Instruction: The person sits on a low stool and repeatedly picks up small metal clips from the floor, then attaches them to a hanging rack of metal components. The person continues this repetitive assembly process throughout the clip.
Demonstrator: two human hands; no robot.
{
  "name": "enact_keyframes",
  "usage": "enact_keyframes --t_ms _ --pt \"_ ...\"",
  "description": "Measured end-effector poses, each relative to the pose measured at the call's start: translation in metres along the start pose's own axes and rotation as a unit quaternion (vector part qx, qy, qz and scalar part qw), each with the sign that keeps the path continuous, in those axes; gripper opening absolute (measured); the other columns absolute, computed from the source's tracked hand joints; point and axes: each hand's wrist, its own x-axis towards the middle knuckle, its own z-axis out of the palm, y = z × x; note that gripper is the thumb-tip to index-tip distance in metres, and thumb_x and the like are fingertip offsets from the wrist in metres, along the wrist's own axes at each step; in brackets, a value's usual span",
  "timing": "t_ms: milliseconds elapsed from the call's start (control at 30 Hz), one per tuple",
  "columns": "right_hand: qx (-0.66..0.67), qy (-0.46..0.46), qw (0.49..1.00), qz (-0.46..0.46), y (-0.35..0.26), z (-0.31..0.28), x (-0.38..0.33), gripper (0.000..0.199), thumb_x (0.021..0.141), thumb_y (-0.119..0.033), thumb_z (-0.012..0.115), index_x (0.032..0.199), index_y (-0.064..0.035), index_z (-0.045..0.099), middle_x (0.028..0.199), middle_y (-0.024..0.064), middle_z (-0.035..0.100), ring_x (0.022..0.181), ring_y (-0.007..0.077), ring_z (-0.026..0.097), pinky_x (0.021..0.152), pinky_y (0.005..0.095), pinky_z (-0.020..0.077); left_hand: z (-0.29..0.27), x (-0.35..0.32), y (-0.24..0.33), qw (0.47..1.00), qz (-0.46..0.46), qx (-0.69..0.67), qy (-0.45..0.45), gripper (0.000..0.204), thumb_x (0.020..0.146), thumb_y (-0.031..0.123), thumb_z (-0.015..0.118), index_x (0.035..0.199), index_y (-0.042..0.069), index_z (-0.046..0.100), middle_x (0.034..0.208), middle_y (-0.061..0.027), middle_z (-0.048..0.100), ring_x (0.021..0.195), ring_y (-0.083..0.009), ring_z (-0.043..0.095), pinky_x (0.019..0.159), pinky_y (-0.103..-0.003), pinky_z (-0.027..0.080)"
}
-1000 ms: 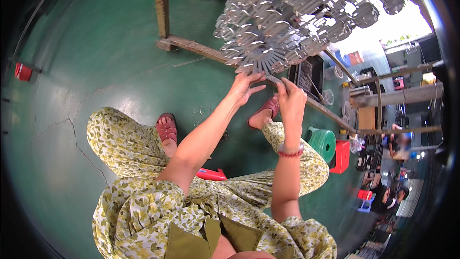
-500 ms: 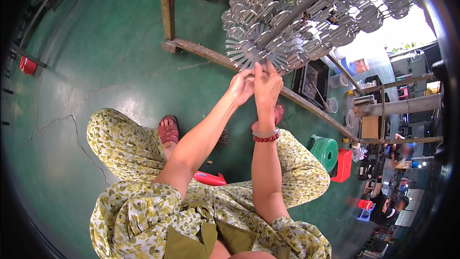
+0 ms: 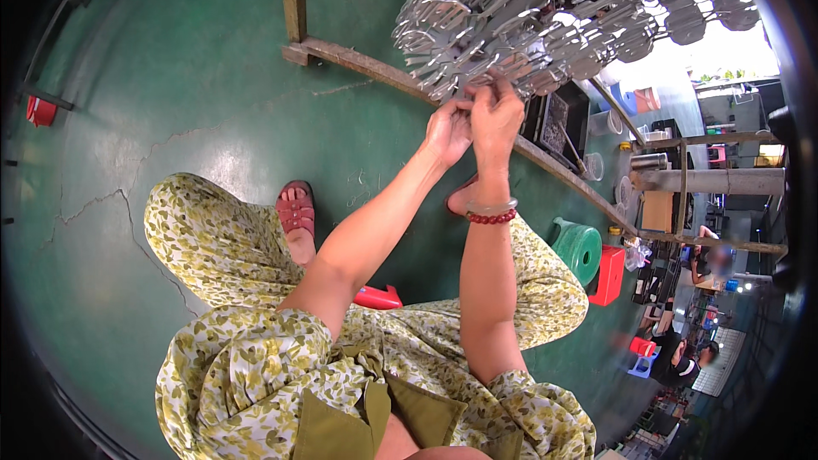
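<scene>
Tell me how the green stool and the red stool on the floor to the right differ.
The green stool is round with a ribbed top; the red stool looks boxy and square-edged. The green one lies nearer the person's leg, while the red one sits just beyond it. The green one appears somewhat larger. Both look like low plastic stools standing close together on the green floor.

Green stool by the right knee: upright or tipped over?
Tipped, apparently. The green stool shows its round ribbed face sideways toward the camera, beside the red stool, on the green floor.
</scene>
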Motion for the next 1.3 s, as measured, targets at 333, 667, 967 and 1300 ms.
enact_keyframes --t_ms 333,667,967,1300 --pt "0.145 -0.007 0.984 0.107 0.018 -0.035 -0.015 0.018 0.085 -0.004 0.065 0.096 0.0102 0.065 0.078 0.0137 0.07 0.064 0.0133 0.068 0.057 0.0257 0.0535 0.013 -0.008 0.006 0.999 0.003 0.029 -0.023 0.026 0.094 0.015 0.044 0.107 -0.006 0.054 0.103 -0.0186 0.063 0.091 -0.0286 0.062 0.074 -0.037 0.049" --pt "-0.226 -0.01 0.974 -0.004 0.018 -0.07 -0.002 0.022 0.082 -0.018 0.069 0.089 0.0028 0.069 0.077 0.0173 0.065 0.067 0.0293 0.064 0.065 0.0365 0.0481 0.018 -0.012 0.003 0.992 0.015 0.117 0.037 0.027 0.094 0.011 0.044 0.116 -0.004 0.049 0.122 -0.016 0.055 0.116 -0.0296 0.052 0.103 -0.049 0.043" --pt "-0.325 0.008 0.922 -0.21 0.047 -0.053 0.001 0.022 0.087 -0.02 0.061 0.084 0.0022 0.062 0.078 0.0233 0.062 0.075 0.0422 0.06 0.066 0.0458 0.0472 -0.005 -0.011 0.026 0.975 -0.046 0.217 -0.034 0.036 0.09 0.009 0.058 0.12 -0.006 0.047 0.126 -0.0183 0.054 0.119 -0.0299 0.053 0.102 -0.044 0.045" --pt "-0.307 0.03 0.938 -0.158 0.047 -0.047 0.006 0.009 0.084 -0.006 0.057 0.084 0.0024 0.056 0.083 0.023 0.059 0.082 0.0429 0.058 0.071 0.0474 0.0464 -0.154 -0.096 0.068 0.268 -0.195 0.929 -0.164 0.053 0.07 0.014 0.079 0.119 0.022 0.062 0.118 -0.0128 0.06 0.11 -0.0282 0.056 0.092 -0.04 0.049"
